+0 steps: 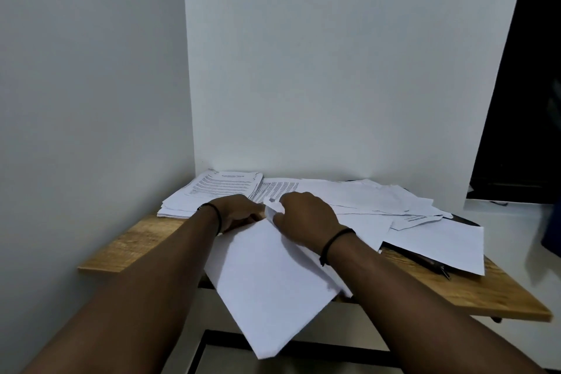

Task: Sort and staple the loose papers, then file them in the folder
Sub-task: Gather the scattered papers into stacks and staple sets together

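A set of blank-backed white sheets (267,288) lies tilted over the front edge of the wooden table (130,243). My left hand (239,211) and my right hand (303,218) meet at its far corner. Both hands pinch that corner, which is curled up between them. A neat stack of printed papers (212,191) sits at the back left. Loose white sheets (379,200) are spread over the back right. No stapler shows.
A dark pen (431,266) pokes out from under a loose sheet (449,243) near the right front. A dark flat thing (464,220), perhaps the folder, peeks from beneath the papers on the right. White walls close the back and left.
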`<state>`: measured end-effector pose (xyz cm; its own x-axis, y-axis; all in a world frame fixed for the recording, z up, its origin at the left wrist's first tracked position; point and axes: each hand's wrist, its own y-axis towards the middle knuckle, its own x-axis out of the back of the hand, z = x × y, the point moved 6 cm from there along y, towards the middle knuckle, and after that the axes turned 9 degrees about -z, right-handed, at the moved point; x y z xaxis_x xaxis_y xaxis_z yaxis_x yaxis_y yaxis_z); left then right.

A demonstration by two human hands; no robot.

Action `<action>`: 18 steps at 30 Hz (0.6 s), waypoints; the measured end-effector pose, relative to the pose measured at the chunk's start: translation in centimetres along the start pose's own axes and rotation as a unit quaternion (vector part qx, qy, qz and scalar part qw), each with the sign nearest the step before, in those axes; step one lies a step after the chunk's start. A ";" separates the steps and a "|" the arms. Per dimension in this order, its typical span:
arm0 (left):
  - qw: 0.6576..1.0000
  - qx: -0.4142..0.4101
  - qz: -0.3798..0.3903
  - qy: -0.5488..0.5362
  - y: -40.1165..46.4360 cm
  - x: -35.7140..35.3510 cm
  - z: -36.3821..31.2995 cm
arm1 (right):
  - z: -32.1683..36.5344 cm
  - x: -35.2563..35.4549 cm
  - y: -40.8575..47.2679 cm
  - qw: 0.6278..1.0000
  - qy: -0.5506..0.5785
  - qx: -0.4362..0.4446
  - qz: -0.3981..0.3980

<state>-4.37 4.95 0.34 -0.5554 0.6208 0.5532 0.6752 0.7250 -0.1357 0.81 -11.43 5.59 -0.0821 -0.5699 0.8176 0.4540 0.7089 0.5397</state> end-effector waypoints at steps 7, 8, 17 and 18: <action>0.987 0.089 0.129 -0.022 -1.1 0.3 2.5 | 2.9 -2.7 -1.8 0.958 0.196 0.021 0.207; 0.989 0.080 0.125 -0.016 -1.1 0.1 2.6 | 3.1 -3.0 -2.3 0.938 0.238 -0.007 0.252; 0.989 -0.040 0.014 0.140 -1.3 1.6 0.2 | 1.7 -1.4 -0.9 0.972 0.183 0.048 0.142; 0.984 -0.070 0.006 0.165 -1.5 2.0 -0.5 | 1.1 -0.9 -0.5 0.985 0.132 0.057 0.095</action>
<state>-6.24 4.97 2.09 -0.3756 0.4817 0.7918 0.7538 0.6558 -0.0415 -0.30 -10.81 4.76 0.2357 -0.4999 0.8334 0.3348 0.8468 0.4133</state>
